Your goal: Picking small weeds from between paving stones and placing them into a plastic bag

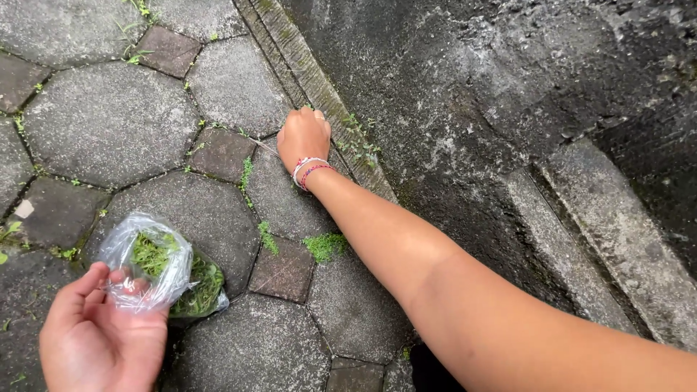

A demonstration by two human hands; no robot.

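1. Plastic bag (156, 267) of pulled green weeds is sitting at lower left, resting on the grey paving stones (109, 123), mouth pinched in the left hand (102, 341).
2. Left hand fingers (120, 279) are curling narrowly around the bag's rim; thumb and fingertips are gripping the clear film, palm facing up.
3. Weed tufts (323, 245) are still growing in the joints just beyond the bag, between both hands.
4. Right hand (303, 138) is reaching far out to the mossy curb edge (319, 87), knuckles up, fingers bunched down at the joint. Cannot tell whether they are gripping a weed or just touching stone; fingertips are hidden.
5. Beaded bracelets (311, 168) are sitting on that wrist.
6. Risks, as judged: bag held by a thin pinch, so it could be slipping or spilling; wet-looking stone could be making the stretched-out reach unstable; stems could be snapping above the root.
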